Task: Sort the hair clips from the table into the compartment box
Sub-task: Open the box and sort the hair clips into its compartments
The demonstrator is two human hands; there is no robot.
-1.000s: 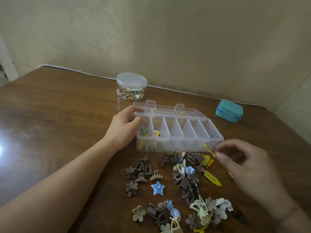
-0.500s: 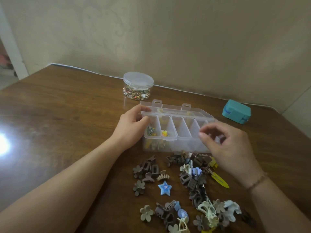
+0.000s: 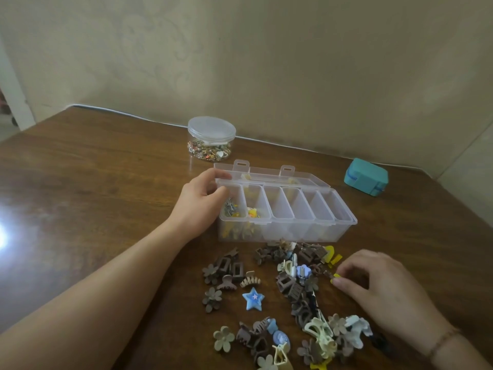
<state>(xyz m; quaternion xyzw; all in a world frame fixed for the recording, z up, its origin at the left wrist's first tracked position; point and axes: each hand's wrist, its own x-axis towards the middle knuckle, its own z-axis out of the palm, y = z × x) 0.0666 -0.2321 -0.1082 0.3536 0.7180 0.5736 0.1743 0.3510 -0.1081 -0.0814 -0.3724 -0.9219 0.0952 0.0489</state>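
1. The left hand (image 3: 198, 206) is gripping the near-left corner of the clear compartment box (image 3: 286, 213), its fingers (image 3: 217, 174) curling over the rim and its thumb pressing the wall.
2. The right hand (image 3: 381, 287) is pinching a small yellow hair clip (image 3: 336, 276) between thumb and fingers (image 3: 346, 268), just above the counter (image 3: 93, 196).
3. The loose hair clips (image 3: 289, 287) are lying just left of those fingers, between them and the box.
4. Risk: the pinch looks shallow, so the clip may be slipping out on the way up.
5. Risk: a low sweep toward the two part-filled left compartments may be scattering the pile, or the clip may be landing in a wrong compartment.
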